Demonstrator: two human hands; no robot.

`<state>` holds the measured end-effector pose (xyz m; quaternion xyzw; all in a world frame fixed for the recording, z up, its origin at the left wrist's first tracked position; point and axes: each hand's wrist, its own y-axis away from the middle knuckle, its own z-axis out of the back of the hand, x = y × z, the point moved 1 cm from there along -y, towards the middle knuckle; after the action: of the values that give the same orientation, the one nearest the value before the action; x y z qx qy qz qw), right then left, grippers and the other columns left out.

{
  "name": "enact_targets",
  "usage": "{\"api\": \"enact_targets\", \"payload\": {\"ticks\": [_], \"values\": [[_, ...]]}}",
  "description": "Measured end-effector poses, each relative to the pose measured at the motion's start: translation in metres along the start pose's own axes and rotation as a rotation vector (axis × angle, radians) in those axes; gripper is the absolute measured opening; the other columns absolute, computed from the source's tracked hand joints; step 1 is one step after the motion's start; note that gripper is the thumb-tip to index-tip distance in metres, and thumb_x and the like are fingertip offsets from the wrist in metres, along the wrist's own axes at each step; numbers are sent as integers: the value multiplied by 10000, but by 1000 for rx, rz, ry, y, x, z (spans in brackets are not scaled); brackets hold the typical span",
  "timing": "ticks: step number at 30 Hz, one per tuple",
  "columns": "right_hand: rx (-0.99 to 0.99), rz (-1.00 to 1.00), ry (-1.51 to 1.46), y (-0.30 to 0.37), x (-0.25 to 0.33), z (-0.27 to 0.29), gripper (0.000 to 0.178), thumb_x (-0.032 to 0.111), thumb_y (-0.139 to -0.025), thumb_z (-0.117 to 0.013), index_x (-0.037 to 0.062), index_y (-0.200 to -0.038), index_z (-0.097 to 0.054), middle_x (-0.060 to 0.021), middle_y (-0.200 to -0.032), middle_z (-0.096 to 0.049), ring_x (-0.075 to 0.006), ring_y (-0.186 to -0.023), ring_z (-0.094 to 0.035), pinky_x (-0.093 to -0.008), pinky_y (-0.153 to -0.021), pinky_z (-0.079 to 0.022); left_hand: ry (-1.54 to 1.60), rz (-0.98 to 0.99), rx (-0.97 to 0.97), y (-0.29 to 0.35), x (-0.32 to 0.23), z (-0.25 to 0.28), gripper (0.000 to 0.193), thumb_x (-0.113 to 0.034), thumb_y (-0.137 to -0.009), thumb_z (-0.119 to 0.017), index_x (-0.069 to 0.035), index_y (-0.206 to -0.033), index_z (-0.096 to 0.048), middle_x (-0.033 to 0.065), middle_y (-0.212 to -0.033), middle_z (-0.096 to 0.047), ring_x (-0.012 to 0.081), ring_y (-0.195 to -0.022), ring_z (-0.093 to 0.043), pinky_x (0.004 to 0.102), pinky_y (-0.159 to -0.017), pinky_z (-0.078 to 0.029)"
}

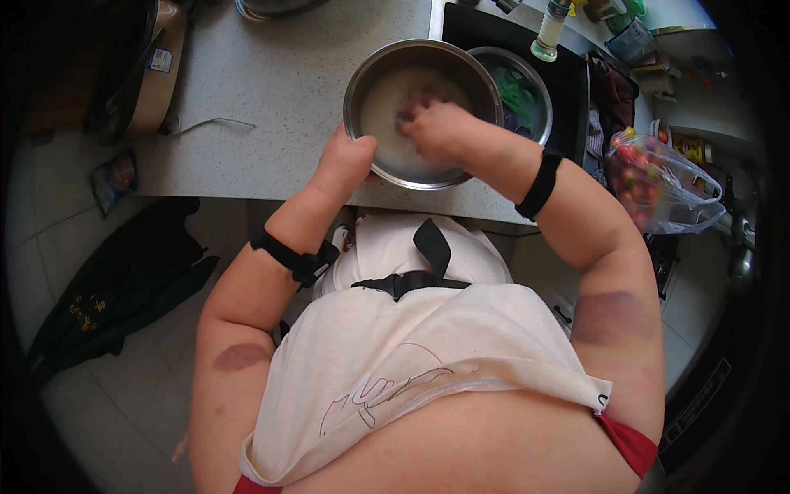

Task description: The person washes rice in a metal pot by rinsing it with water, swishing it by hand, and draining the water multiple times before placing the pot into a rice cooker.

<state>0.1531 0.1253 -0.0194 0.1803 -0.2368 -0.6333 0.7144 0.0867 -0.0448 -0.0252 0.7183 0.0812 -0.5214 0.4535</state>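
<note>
A round stainless-steel pot stands on the speckled counter near its front edge, overlapping the sink's side. Cloudy, whitish liquid lies inside it. My left hand grips the pot's near left rim, thumb along the edge and the other fingers mostly hidden. Over the near right rim, my right hand reaches down into the pot. Its fingertips are in the liquid and smeared by motion, so whether they hold anything cannot be seen.
Behind the pot's right side, a metal basin with a green item sits in the dark sink. A faucet hangs above. At right is a clear bag of reddish fruit; a tan container stands on the left of the counter.
</note>
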Motion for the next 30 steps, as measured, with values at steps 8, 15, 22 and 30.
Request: {"api": "enact_targets", "payload": {"ticks": [8, 15, 22, 30], "values": [[173, -47, -214, 38, -1, 34, 254, 283, -889, -577, 123, -1033, -713, -148, -1041, -687, -306, -996, -661, -425, -865, -526, -1, -11, 6, 2, 0, 0, 399, -109, -803, -458, 2, -1176, -546, 117, -896, -629, 194, -673, -626, 335, -516, -556], [295, -55, -46, 38, 9, 17, 279, 252, -854, -576, 47, -990, -707, -156, -951, -705, -328, -936, -676, -429, -828, -539, -98, 43, 75, -3, -8, 0, 458, -109, -796, -463, -2, -1240, -502, 121, -997, -614, 193, -792, -649, 348, -598, -603], [159, -109, -233, 49, -3, 14, 315, 299, -891, -549, 116, -1097, -702, -133, -1105, -688, -320, -1036, -647, -438, -909, -503, -144, 49, 72, 11, -41, -13, 495, -118, -802, -472, -23, -1287, -476, 126, -1044, -612, 211, -836, -656, 376, -618, -611], [-322, -168, -175, 55, -15, 9, 275, 214, -862, -567, 101, -1074, -701, -130, -1101, -654, -308, -1041, -645, -430, -844, -538, -67, 16, 29, 16, -37, -19, 495, -74, -803, -458, -21, -1295, -469, 128, -1048, -616, 202, -793, -659, 343, -581, -602]]}}
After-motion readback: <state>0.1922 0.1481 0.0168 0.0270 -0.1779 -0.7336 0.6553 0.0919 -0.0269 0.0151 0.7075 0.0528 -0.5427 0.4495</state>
